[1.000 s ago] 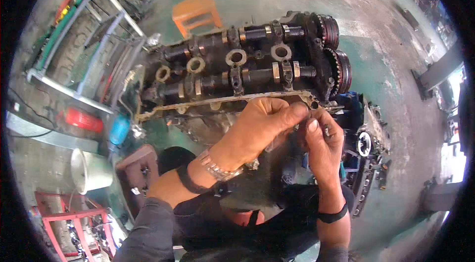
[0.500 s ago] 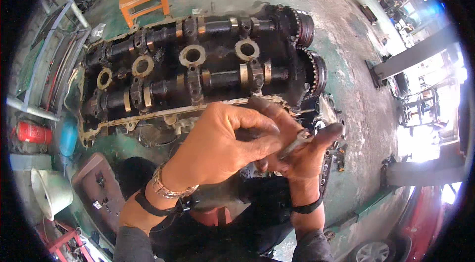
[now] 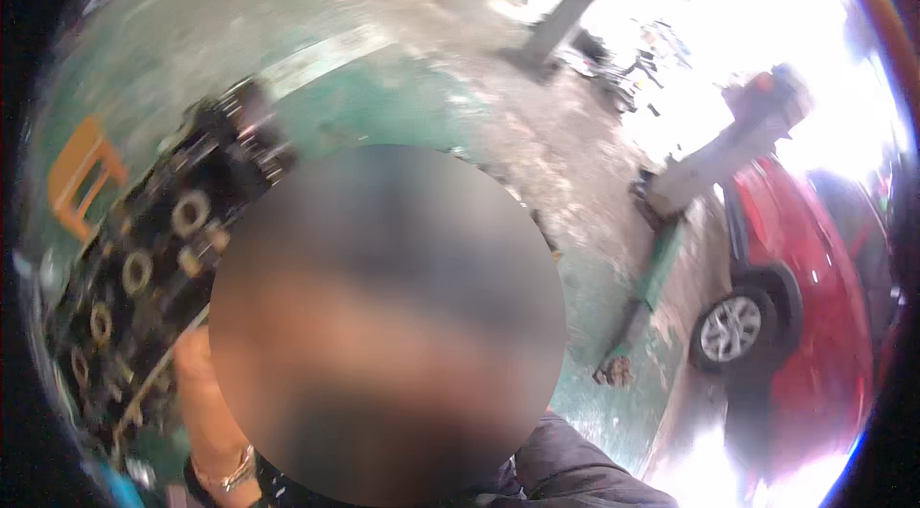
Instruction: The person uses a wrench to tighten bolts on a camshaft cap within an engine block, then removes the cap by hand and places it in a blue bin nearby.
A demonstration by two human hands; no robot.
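Observation:
A large round blur covers the middle of the head view and hides most of both my hands. At its left edge the back of my left hand (image 3: 196, 383) shows, with a metal-banded watch (image 3: 233, 477) on the wrist; its fingers are out of sight. Only a dark sleeve (image 3: 589, 470) of my right arm appears, at the lower right of the blur, so whatever either hand holds cannot be made out. Just beyond my left hand, on the left, lies a dark, oily engine cylinder head (image 3: 158, 230) with pale rings along its middle.
An orange stool (image 3: 84, 173) stands past the cylinder head at far left. To the right a red car (image 3: 815, 307) is parked beside a grey post (image 3: 709, 163). Another grey post (image 3: 585, 0) rises farther off, near scattered parts. The floor (image 3: 383, 96) is stained green and grey.
The view has swung right, carrying the cylinder head and stool leftward and bringing more red car in. Earlier, my left fingers were pinched over my open right palm; the blur now covers them.

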